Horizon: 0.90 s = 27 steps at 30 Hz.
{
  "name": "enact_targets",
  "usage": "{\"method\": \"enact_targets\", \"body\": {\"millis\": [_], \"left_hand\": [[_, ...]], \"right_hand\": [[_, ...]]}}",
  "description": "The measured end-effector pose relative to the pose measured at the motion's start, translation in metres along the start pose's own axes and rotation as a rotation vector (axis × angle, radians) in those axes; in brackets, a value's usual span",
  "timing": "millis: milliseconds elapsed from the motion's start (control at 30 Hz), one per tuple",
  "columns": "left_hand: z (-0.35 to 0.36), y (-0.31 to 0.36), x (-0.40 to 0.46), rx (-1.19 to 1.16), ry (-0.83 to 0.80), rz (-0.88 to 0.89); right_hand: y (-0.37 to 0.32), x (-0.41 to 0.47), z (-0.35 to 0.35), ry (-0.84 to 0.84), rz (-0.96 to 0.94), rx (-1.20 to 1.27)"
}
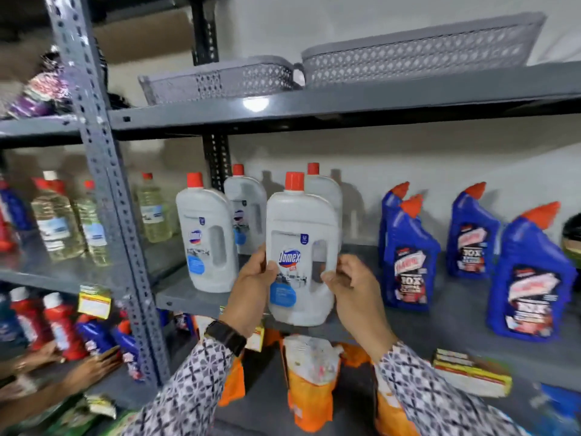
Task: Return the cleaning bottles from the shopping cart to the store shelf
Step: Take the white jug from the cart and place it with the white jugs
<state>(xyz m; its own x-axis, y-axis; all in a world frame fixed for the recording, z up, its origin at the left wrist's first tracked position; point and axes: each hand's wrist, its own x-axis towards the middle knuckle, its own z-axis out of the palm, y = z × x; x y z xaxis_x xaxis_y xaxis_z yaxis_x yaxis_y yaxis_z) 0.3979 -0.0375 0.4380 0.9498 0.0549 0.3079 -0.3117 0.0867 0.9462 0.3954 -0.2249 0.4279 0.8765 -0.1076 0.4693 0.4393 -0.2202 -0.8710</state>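
Standing upright at the front edge of the middle shelf (440,297), white Domex bottle (301,247) clasped between left hand (251,287) and right hand (352,287), equally near, long axis vertical.

I see the Domex bottle (301,247) upright at the near edge of the middle shelf (456,297), my left hand (254,281) on its left side and my right hand (352,284) on its right. Three like bottles (207,237) stand to its left and behind it. The angled-neck bottles (408,253) stand to the right on the same shelf. Two baskets (408,55) lie on the shelf above. Pouches (311,379) sit on the shelf below. Oil bottles (56,221) stand in the left bay.
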Motion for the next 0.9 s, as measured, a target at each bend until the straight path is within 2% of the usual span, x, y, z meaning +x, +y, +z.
{"method": "enact_targets", "body": {"millis": [200,367,633,900], "left_hand": [[-0.034,-0.011,0.047,-0.017,-0.088,0.020],[-0.055,-0.024,0.039,0.253,-0.270,0.055],[-0.052,-0.023,0.057,0.451,-0.344,0.054],[-0.048,-0.031,0.054,0.426,-0.372,0.049]], "right_hand": [[0.018,0.035,0.039,0.027,-0.045,-0.033],[0.042,0.022,0.033,-0.173,0.005,-0.071],[0.051,0.046,0.035,-0.184,0.104,-0.227],[0.051,0.029,0.023,-0.164,0.085,-0.298]]}}
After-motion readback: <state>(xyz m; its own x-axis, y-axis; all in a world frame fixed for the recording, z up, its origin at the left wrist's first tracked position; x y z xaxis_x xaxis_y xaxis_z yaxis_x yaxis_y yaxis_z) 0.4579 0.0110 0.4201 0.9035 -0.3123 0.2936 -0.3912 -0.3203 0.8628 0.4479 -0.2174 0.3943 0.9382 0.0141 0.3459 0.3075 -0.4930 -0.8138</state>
